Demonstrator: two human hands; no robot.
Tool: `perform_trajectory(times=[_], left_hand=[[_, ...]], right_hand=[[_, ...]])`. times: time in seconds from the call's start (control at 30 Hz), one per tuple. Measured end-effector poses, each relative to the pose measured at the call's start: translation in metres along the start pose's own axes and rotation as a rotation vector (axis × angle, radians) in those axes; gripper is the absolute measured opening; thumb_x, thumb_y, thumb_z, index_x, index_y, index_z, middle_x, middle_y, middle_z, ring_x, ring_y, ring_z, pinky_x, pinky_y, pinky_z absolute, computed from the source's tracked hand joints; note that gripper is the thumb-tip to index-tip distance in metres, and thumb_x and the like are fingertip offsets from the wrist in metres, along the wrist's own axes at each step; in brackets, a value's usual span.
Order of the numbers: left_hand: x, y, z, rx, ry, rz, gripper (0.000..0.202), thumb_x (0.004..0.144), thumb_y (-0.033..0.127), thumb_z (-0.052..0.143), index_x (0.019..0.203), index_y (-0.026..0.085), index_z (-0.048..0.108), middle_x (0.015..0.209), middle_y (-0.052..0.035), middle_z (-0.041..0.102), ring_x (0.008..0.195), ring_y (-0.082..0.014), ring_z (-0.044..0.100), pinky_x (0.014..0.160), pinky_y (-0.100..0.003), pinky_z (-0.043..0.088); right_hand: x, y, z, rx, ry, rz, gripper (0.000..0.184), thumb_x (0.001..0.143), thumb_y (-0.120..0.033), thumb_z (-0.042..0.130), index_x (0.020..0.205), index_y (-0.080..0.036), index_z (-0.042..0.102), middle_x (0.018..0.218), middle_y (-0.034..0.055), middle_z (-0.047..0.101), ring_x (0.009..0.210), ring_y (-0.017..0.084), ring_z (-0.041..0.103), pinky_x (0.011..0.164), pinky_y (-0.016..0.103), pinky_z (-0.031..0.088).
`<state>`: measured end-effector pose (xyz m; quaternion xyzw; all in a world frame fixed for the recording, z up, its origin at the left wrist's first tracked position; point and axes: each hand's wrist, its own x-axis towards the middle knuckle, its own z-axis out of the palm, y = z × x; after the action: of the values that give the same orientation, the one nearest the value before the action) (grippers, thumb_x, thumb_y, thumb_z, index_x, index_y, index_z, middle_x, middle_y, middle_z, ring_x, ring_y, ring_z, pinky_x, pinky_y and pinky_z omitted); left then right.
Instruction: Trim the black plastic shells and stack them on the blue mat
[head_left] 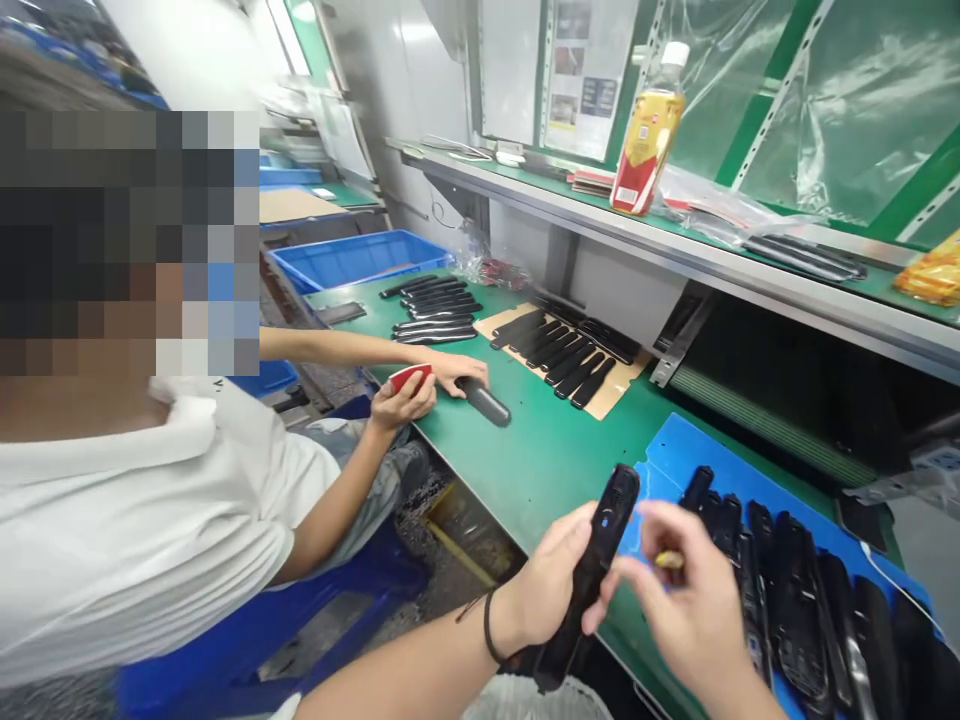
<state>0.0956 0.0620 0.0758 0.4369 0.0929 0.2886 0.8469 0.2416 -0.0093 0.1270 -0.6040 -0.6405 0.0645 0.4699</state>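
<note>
My left hand [559, 575] is wrapped round a long black plastic housing [616, 500], held tilted upright with its slotted end up. A small blue spot shows near that end. Close beside the housing, my right hand [694, 600] is curled, its fingers somewhat blurred. A small yellow thing [669, 560] shows between its fingers; most of it is hidden, so its kind is unclear. To the right of my hands, several similar black housings [799, 610] lie in a row on a blue sheet [667, 445].
On the left sits a co-worker [225, 480], one hand on a dark piece [487, 402], the other holding a red pad [410, 377]. Black parts lie on cardboard [600, 405] across the green table [480, 470]. A bottle [651, 130] stands on the shelf above; a blue bin [360, 255] is behind.
</note>
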Motion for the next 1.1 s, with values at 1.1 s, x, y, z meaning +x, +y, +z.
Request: perform_trajectory(times=[1.1], left_hand=[[-0.077, 0.059, -0.066, -0.264, 0.87, 0.256, 0.034, 0.108, 0.043, 0.034, 0.127, 0.022, 0.053, 0.067, 0.0049, 0.05, 0.04, -0.0084, 0.039, 0.044, -0.021, 0.04]], right_hand=[[-0.061, -0.039, 0.132, 0.041, -0.25, -0.658, 0.013, 0.098, -0.009, 0.056, 0.097, -0.016, 0.066, 0.082, 0.0069, 0.07, 0.064, 0.016, 0.057, 0.057, 0.031, 0.039]])
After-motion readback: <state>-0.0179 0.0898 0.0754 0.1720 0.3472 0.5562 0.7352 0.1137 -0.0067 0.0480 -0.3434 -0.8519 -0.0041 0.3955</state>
